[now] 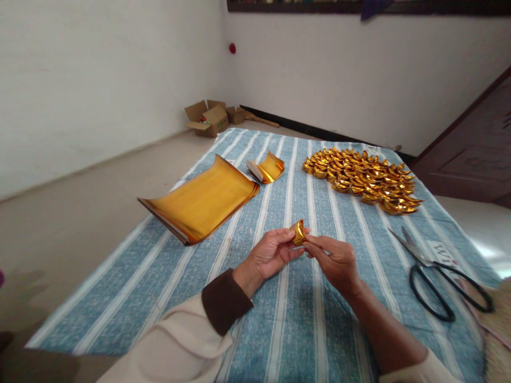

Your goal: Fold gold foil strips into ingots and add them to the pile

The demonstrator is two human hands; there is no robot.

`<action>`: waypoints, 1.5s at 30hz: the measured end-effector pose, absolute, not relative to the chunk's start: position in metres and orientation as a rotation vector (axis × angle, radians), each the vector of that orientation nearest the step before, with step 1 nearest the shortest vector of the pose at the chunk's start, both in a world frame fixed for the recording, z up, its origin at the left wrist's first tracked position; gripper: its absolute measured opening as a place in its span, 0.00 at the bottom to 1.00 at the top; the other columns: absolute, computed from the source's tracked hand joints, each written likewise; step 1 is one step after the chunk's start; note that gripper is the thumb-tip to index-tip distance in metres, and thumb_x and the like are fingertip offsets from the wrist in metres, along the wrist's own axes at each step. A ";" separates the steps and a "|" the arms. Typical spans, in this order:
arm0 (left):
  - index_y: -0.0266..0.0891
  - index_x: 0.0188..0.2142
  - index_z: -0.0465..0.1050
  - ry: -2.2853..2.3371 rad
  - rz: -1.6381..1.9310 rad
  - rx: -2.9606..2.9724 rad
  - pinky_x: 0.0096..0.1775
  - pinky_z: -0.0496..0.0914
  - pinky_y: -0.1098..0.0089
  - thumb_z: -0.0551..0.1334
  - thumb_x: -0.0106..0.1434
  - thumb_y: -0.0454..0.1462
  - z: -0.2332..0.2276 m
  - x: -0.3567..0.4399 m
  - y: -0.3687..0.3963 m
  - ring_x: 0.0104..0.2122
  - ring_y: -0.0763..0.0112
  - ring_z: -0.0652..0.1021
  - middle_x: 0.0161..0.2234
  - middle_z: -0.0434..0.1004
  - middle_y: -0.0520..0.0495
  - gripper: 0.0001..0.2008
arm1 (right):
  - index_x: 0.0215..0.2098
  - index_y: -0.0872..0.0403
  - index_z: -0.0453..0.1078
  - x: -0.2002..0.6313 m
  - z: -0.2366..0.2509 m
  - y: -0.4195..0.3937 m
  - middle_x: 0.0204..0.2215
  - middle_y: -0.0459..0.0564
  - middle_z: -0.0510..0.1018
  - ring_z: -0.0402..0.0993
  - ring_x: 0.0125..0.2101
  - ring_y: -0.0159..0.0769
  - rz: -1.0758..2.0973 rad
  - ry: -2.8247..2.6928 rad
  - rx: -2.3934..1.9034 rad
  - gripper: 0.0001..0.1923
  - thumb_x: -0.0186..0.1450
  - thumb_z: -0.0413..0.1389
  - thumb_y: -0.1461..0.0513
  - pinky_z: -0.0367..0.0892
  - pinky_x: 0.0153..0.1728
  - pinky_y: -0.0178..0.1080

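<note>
A small folded gold foil paper ingot (298, 234) is held between both hands above the striped cloth. My left hand (275, 249) pinches its left side with thumb and fingers. From the right, my right hand (333, 259) grips its lower right edge with the fingertips. Part of the ingot is covered by the fingers. Beyond it, at the back right, lies a dense pile of finished gold paper ingots (359, 178). To the left is a stack of large gold foil sheets (203, 199) with curled edges. A smaller stack of cut gold foil pieces (272, 167) sits behind it.
Black-handled scissors (425, 263) lie partly opened on the right of the table, blades pointing away. A blue and white striped tablecloth (239, 255) covers the table. Cardboard boxes (211, 119) stand on the floor by the far corner, near white walls.
</note>
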State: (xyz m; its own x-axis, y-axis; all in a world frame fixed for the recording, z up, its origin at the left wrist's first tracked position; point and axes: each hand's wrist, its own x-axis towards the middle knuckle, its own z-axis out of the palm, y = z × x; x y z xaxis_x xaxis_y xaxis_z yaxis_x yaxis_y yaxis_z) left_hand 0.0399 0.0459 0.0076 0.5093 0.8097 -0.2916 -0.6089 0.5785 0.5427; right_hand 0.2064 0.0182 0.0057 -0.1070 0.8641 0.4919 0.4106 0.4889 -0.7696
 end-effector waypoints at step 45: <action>0.27 0.39 0.79 0.582 0.880 0.424 0.40 0.75 0.66 0.62 0.62 0.29 0.005 0.040 0.046 0.37 0.65 0.80 0.41 0.81 0.37 0.09 | 0.30 0.52 0.78 0.205 0.013 0.018 0.21 0.43 0.80 0.76 0.19 0.29 0.578 -1.614 -1.094 0.05 0.63 0.60 0.63 0.70 0.23 0.29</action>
